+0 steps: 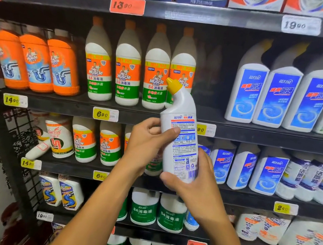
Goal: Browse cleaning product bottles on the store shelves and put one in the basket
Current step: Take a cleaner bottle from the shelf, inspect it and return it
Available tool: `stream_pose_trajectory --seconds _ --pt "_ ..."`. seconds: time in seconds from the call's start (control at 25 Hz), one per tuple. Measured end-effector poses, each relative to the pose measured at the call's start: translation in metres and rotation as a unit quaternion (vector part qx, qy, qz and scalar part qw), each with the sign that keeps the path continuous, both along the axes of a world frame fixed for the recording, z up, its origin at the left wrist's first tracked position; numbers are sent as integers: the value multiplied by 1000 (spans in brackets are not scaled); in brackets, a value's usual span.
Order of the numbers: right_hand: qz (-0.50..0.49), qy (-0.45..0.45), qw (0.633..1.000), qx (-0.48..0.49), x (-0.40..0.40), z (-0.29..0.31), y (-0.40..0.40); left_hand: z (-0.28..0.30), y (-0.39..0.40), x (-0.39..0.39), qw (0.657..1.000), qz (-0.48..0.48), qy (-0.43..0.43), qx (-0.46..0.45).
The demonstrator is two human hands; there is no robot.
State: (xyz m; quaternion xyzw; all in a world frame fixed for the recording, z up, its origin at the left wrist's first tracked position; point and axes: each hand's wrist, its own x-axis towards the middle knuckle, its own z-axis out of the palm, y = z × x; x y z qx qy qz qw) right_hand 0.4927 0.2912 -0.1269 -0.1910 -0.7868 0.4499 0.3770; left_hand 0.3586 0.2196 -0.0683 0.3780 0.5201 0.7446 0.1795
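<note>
Up front of the shelves (257, 136), mid-frame: white toilet cleaner bottle (181, 137) with angled yellow cap (173, 86), held off the shelf, back label toward the camera, neck tilted up-left. Left hand (146, 141) wrapped around its upper body, thumb on the label. Right hand (193, 186) clamped on the base, thumb across the bottom edge. Behind it: Mr Muscle 84 disinfectant bottles (125, 76), orange drain-cleaner bottles (35, 60) further left, blue-label toilet cleaners (278, 98) right.
</note>
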Motion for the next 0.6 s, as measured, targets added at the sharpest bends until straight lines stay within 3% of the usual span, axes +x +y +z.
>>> stream_pose_trajectory --seconds 0.12,0.32,0.6 --pt "-44 37 998 29 -13 2 -3 12 0 -3 998 -15 56 -17" --pt "84 123 986 -70 -17 6 19 31 -3 -34 980 -146 102 -88" --pt "205 198 936 -207 -42 7 27 35 15 -67 937 -345 -17 -40"
